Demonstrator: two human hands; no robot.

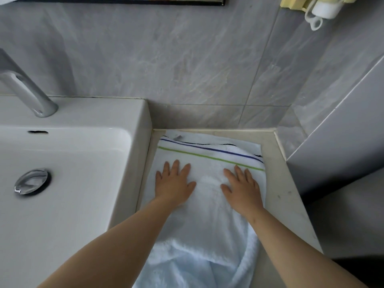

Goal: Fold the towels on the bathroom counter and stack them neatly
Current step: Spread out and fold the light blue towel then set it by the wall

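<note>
The worktop point(291, 196) was a pale, cream-coloured stone ledge tucked into a corner of the bathroom, with grey marbled wall tiles point(166, 59) rising behind it and a grey tiled return to its right. A white rectangular sink point(68, 159) stood on its left, its side wall just beside the towel; a chrome drain plug point(32, 181) sat in the basin, an overflow slot showed in the back wall of the basin, and a grey tap point(27, 94) rose from the sink's rear deck. At the upper edge ran the dark frame of a mirror point(124, 0), and in the upper right corner hung a yellow holder with a white bottle point(325, 8).

The towel point(209, 206) was white, with a green stripe and a blue stripe across its far end. It lay flat along the worktop between the sink and the bare strip of stone, its far edge close to the back wall; its near end drooped toward the camera in loose folds, looking pale blue there.

The left hand point(173, 183) lay palm down on the towel's left part, fingers straight and spread. The right hand point(242, 187) lay likewise on the right part, fingertips just short of the green stripe. Neither gripped anything; a bare patch of towel separated them.
</note>
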